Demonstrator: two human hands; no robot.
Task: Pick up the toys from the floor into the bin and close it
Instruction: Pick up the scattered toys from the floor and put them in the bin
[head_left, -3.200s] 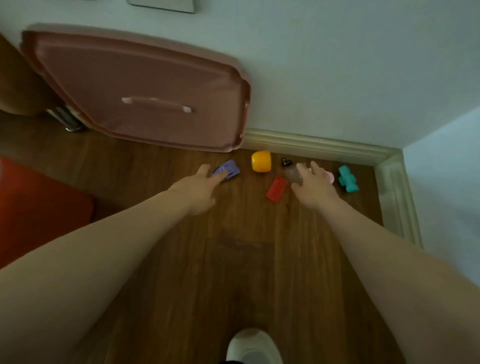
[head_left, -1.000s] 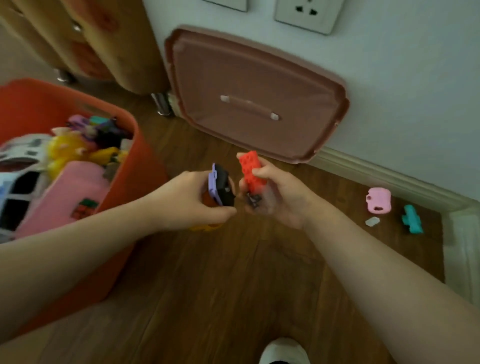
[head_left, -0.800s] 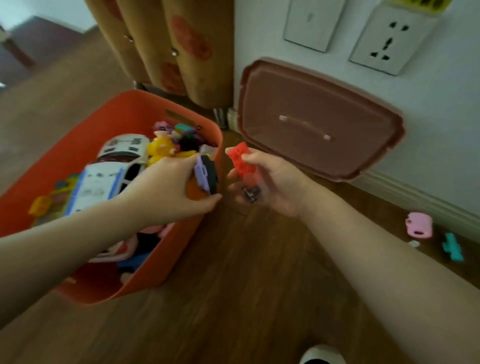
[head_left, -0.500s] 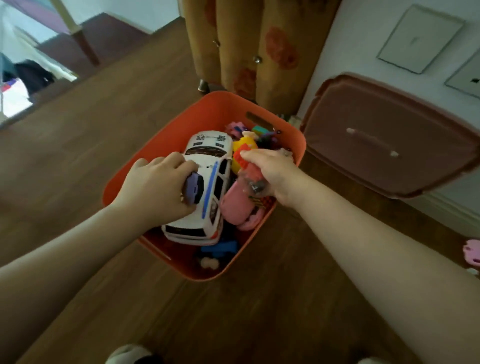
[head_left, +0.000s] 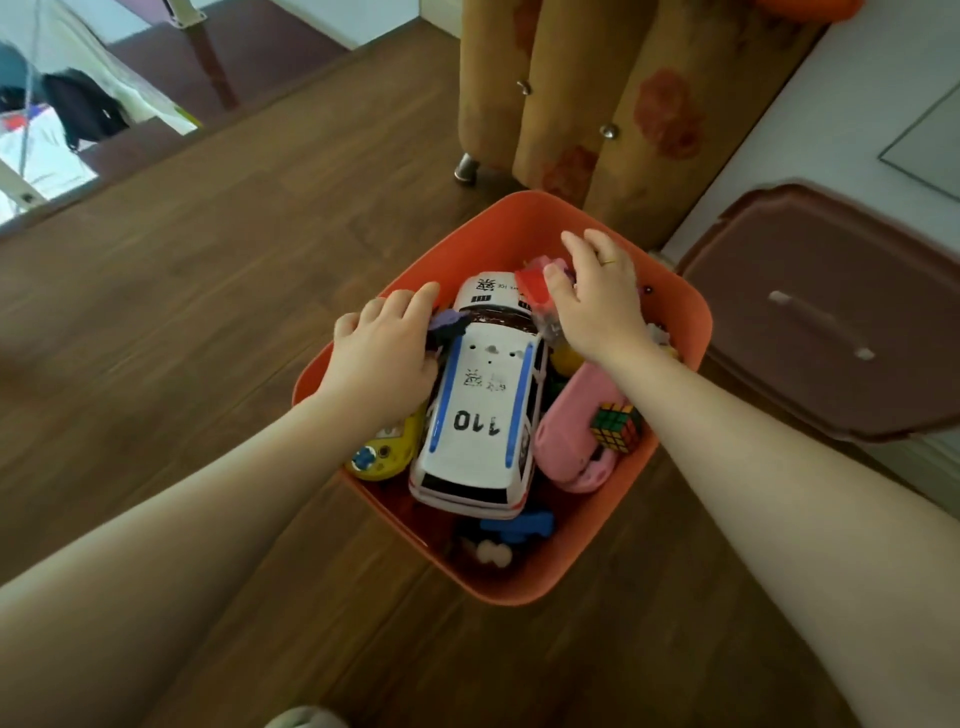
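The orange bin (head_left: 519, 584) stands open on the wood floor, full of toys, with a white police car (head_left: 483, 410) on top. My left hand (head_left: 382, 353) is over the bin's left side with its fingers stretched out. A blurred purple toy (head_left: 449, 325) sits just under its fingertips, against the car. My right hand (head_left: 597, 299) hovers over the far side of the bin with spread fingers. A red brick (head_left: 534, 288) lies at its thumb tip. The brown lid (head_left: 831, 322) leans on the wall to the right of the bin.
In the bin also lie a pink toy (head_left: 569, 441), a puzzle cube (head_left: 615, 426), a yellow toy (head_left: 387, 452) and a blue toy (head_left: 519, 525). A patterned cabinet on metal feet (head_left: 597, 104) stands behind the bin. My shoe (head_left: 306, 719) shows at the bottom edge.
Both hands carried the purple toy and the red brick from the floor by the wall to over the bin. Their fingers have spread since half a second ago.
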